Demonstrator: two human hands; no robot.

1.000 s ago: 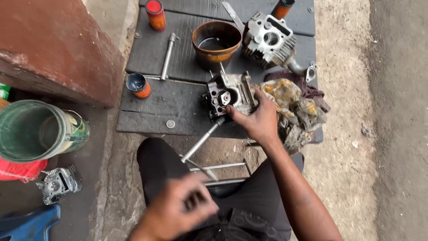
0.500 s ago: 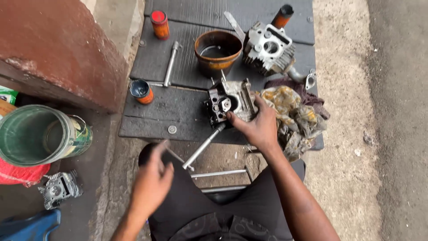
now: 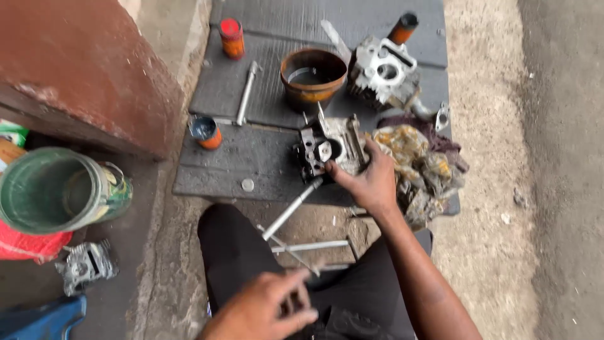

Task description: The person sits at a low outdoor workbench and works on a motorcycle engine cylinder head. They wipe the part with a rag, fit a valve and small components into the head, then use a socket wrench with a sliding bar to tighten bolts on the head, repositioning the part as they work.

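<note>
Right hand (image 3: 371, 179) gripping engine part (image 3: 330, 148) on dark board (image 3: 251, 157), left hand (image 3: 264, 311) low

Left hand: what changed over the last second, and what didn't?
The left hand rose from the lap half a second ago with fingers spread, then dropped back low over the dark trousers, fingers now curled; whether it holds anything is unclear. The right hand stayed on the grey engine part on the dark board. The rusty bowl, metal rods and rag pile did not move.

Grimy grey metal engine head (image 3: 328, 148), ported face up, on dark mat's front edge, long rod protruding.
</note>
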